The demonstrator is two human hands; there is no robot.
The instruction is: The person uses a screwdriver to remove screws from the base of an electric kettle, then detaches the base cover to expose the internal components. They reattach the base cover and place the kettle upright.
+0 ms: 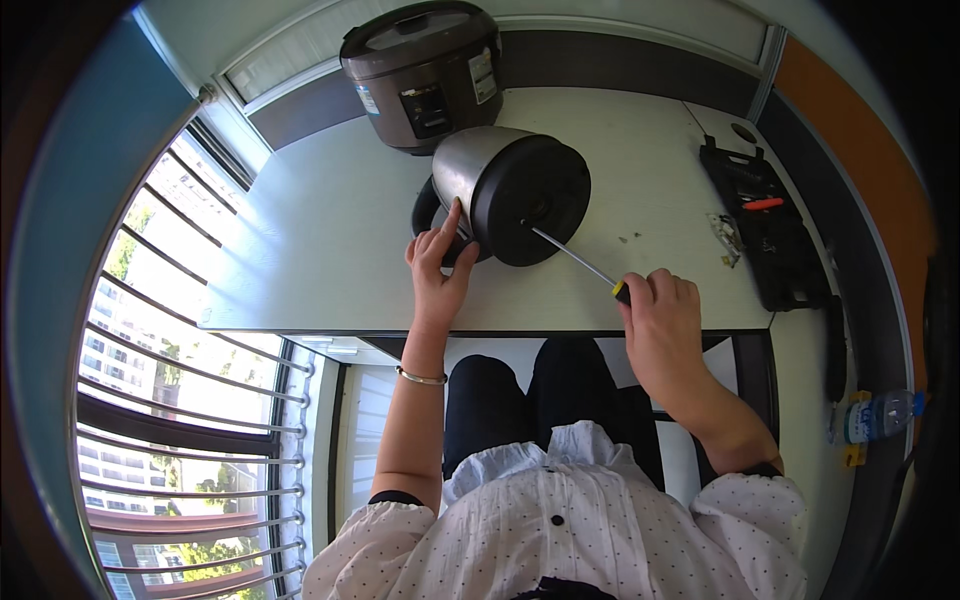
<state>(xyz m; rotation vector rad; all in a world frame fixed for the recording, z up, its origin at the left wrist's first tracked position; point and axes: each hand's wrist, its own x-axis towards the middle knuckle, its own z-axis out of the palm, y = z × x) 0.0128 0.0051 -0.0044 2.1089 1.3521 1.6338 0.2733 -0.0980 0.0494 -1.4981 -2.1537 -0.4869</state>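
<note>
An electric kettle with a steel body lies on its side on the white table, its black round base facing me. My left hand steadies it, fingers spread along the steel side near the black handle. In my right hand is a screwdriver with a yellow and black grip. Its long shaft slants up to the left, and the tip meets the kettle's base near the lower middle. Whether a screw sits at the tip is too small to tell.
A brown rice cooker stands behind the kettle. On the right lie an open black tool case with a red-handled tool, and small loose parts beside it. Lower right is a plastic bottle. A barred window is at left.
</note>
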